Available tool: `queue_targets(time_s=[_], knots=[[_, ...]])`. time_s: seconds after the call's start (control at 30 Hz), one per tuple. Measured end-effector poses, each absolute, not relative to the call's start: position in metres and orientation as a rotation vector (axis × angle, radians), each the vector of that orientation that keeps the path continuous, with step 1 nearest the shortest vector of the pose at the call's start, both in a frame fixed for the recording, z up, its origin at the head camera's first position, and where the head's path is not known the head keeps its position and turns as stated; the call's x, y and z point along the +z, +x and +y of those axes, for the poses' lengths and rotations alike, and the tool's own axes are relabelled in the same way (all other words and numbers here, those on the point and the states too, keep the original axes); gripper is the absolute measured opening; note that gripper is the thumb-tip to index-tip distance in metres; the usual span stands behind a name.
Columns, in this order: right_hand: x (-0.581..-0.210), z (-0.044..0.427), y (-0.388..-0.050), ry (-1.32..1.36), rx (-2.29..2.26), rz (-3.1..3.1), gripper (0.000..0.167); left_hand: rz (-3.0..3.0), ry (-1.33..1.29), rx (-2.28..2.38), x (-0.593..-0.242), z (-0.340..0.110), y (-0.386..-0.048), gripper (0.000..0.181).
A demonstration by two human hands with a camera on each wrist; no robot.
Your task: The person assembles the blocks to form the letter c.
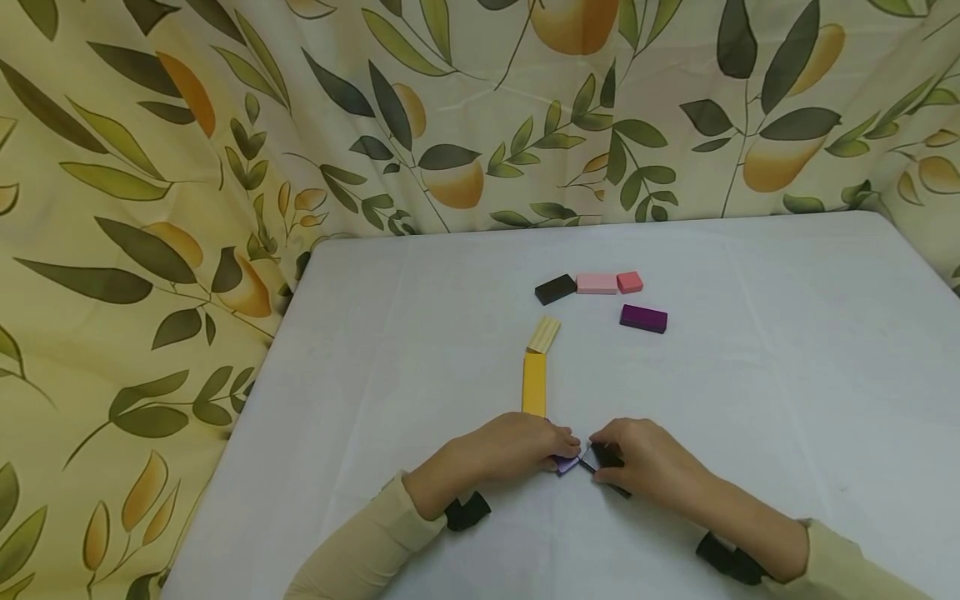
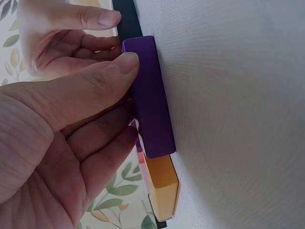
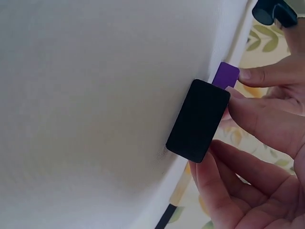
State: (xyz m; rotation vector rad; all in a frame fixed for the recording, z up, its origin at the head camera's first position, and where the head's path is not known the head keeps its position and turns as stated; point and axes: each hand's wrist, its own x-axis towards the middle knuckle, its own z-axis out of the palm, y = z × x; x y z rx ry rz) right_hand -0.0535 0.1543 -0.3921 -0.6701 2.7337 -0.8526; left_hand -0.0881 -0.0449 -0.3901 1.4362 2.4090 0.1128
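Observation:
The left hand (image 1: 510, 447) pinches a purple block (image 2: 151, 100) between thumb and fingers, at the lower end of a yellow block (image 1: 534, 383). To its right, the right hand (image 1: 651, 462) grips a black block (image 3: 198, 121) by its edges. In the head view, the near ends of the purple and black blocks meet or nearly meet at an angle; both are partly covered by fingers. A pale yellow block (image 1: 544, 334) touches the upper end of the yellow one, slanting to the right.
Farther back on the white table (image 1: 750, 333) lie a black block (image 1: 556, 289), a pink block (image 1: 597, 284) and a coral block (image 1: 630, 282) in a row. A dark purple block (image 1: 643, 318) lies below them at the right. A patterned cloth (image 1: 465, 108) hangs behind.

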Motion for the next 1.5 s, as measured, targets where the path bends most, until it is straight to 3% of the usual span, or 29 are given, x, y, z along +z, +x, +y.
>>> queue_targets(time_s=[1.5], knots=[[-0.3957,0.1513,-0.0436,-0.722,-0.971,2.591,0.037,2.386,1.37,0.182,-0.3887,-0.0439,-0.0887,0.036]])
